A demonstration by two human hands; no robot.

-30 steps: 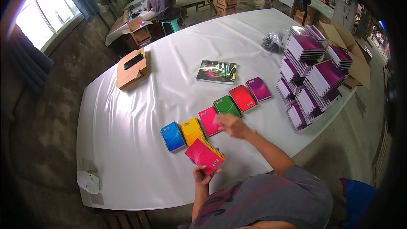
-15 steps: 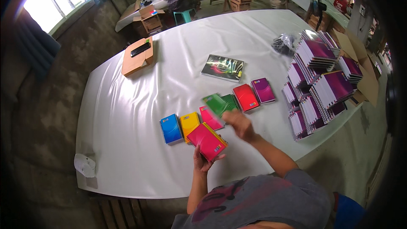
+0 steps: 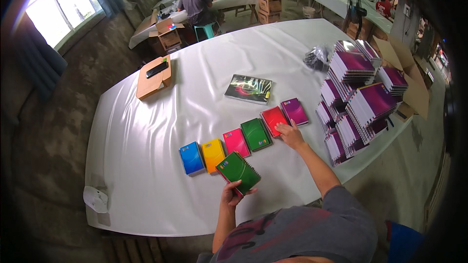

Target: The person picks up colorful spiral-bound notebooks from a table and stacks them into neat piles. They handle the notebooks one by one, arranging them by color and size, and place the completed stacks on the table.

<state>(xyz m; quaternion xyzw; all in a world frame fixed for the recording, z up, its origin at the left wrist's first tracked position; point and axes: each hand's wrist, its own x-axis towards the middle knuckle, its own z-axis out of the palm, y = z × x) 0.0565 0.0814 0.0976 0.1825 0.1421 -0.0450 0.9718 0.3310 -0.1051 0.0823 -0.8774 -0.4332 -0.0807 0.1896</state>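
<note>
1. Where the left hand (image 3: 230, 196) grips the small stack of notebooks (image 3: 238, 171), green cover uppermost, its fingers curl under the near edge; the lower covers are mostly hidden.
2. The right hand (image 3: 291, 135) lies flat, fingers together, on the red notebook (image 3: 274, 120); its near corner is covered.
3. Beyond the fingertips lies the purple notebook (image 3: 294, 111); left of them run the green (image 3: 257, 134), pink (image 3: 236, 142), yellow (image 3: 213, 154) and blue (image 3: 191, 158) notebooks.
4. Bare white tabletop (image 3: 146, 165) extends left of the row.

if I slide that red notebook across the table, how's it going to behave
The red notebook lies flat on a smooth white cloth, so it should glide, not tip. The right hand covers one corner; pushing there may turn it. It looks thin and probably light.
</note>
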